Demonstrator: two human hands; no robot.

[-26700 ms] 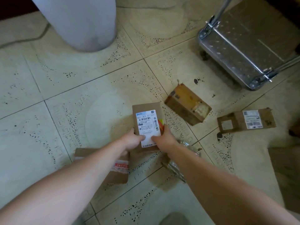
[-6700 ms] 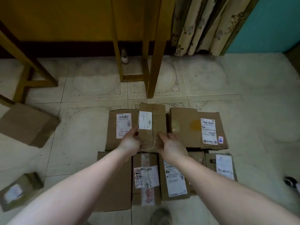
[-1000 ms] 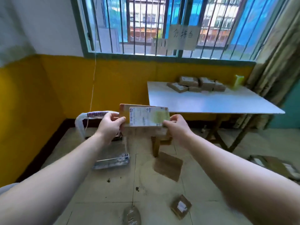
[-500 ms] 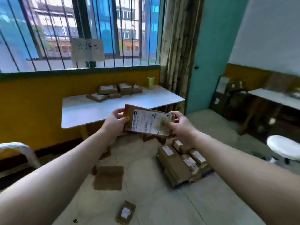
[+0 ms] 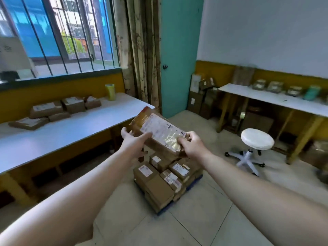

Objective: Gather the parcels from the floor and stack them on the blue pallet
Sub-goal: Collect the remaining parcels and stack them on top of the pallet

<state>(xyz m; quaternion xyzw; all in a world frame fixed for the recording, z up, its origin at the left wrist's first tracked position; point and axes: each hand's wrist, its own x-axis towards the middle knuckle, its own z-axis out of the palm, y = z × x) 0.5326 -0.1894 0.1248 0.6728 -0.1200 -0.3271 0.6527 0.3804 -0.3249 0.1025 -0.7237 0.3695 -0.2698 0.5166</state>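
Observation:
I hold a brown cardboard parcel [image 5: 156,132] with a white shipping label up in the air, tilted down to the right. My left hand [image 5: 134,141] grips its left end, thumb lying across the top. My right hand [image 5: 190,145] pinches its right end. Below and just beyond the parcel, several labelled cardboard parcels [image 5: 165,180] lie stacked on the blue pallet [image 5: 194,182] on the floor. Only slivers of the pallet's blue edge show under the boxes.
A white table [image 5: 71,132] with several parcels and a yellow-green tape roll [image 5: 110,91] stands to the left. A white rolling stool [image 5: 255,141] is to the right, before a second table [image 5: 276,99]. Cartons are piled by the teal door [image 5: 177,55].
My view has swung further right, bringing the pallet stack closer under the parcel. The parcel has tilted more steeply; both hands keep their hold.

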